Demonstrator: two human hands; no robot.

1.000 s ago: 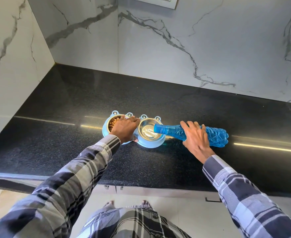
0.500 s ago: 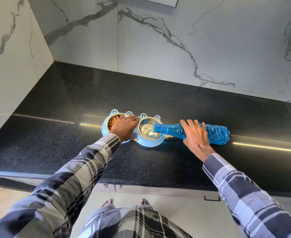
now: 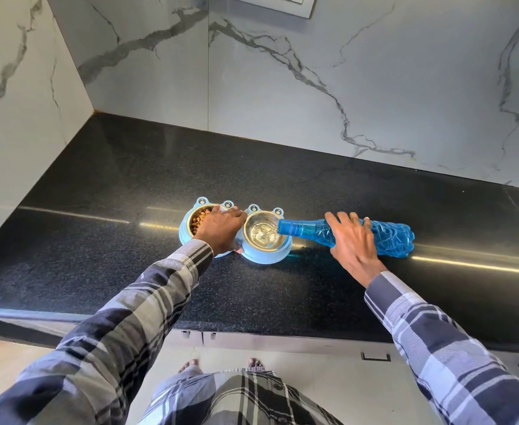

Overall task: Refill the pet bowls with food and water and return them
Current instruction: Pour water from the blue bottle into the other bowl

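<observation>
A light-blue double pet bowl stand (image 3: 264,257) sits on the black granite counter (image 3: 282,185). Its left steel bowl (image 3: 197,220) holds brown kibble. Its right steel bowl (image 3: 263,233) holds rippling water. My left hand (image 3: 221,230) grips the stand between the two bowls and covers part of the kibble bowl. My right hand (image 3: 351,240) grips a blue plastic bottle (image 3: 387,237), tipped nearly flat, with its open mouth over the right bowl's rim. Water runs from the bottle into that bowl.
Marble walls rise behind and to the left, meeting in a corner. A switch plate (image 3: 282,4) is mounted high on the back wall. The counter's front edge runs below my arms, with cabinet fronts and a tiled floor beneath.
The water in the right bowl has risen and ripples more. The bottle and both hands have hardly moved.
</observation>
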